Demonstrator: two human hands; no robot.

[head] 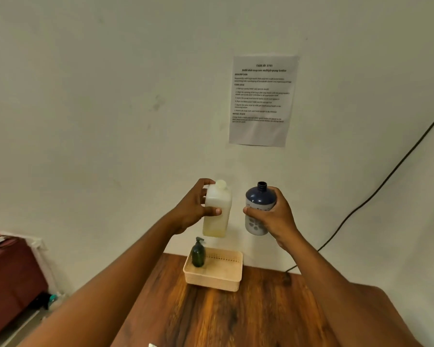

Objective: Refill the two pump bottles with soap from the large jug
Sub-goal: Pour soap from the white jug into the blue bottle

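My left hand [194, 211] grips a translucent white jug [217, 219] held upright in the air, with a little yellowish soap at its bottom and a pale cap or neck on top. My right hand [273, 217] grips a blue and white pump bottle [258, 197] beside it, upright, its neck open with no pump fitted. The two containers are a short gap apart, well above the table. A dark green pump bottle [198, 254], pump on, stands in the left back corner of a beige basket [226, 281].
The basket sits at the far edge of a wooden table [236, 316] against a white wall. A printed sheet [262, 100] is taped to the wall. A black cable [386, 181] runs down the wall at right. A dark red piece of furniture [8, 276] stands at left.
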